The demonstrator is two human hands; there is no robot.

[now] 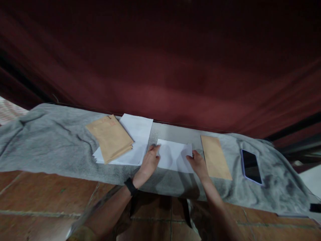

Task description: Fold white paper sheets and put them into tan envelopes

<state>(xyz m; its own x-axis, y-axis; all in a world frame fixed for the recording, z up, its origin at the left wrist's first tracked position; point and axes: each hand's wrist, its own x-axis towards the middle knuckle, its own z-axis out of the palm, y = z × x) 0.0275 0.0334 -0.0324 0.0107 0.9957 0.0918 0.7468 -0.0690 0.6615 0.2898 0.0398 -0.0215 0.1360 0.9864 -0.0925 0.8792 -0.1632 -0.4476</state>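
A white sheet of paper, seemingly folded to a smaller size, lies in the middle of the grey cloth. At its left edge is my left hand, with thumb and fingers closed on the paper. My right hand grips the opposite edge, its fingers curled partly out of sight behind the sheet. Just right of that hand lies a single brown envelope. Left of my left hand rests a stack of white paper, with several brown envelopes lying askew on top.
A smartphone with a dark screen lies on the right of the grey cloth. Dark red fabric rises behind the cloth-covered surface. Brown floor tiles show below its front edge.
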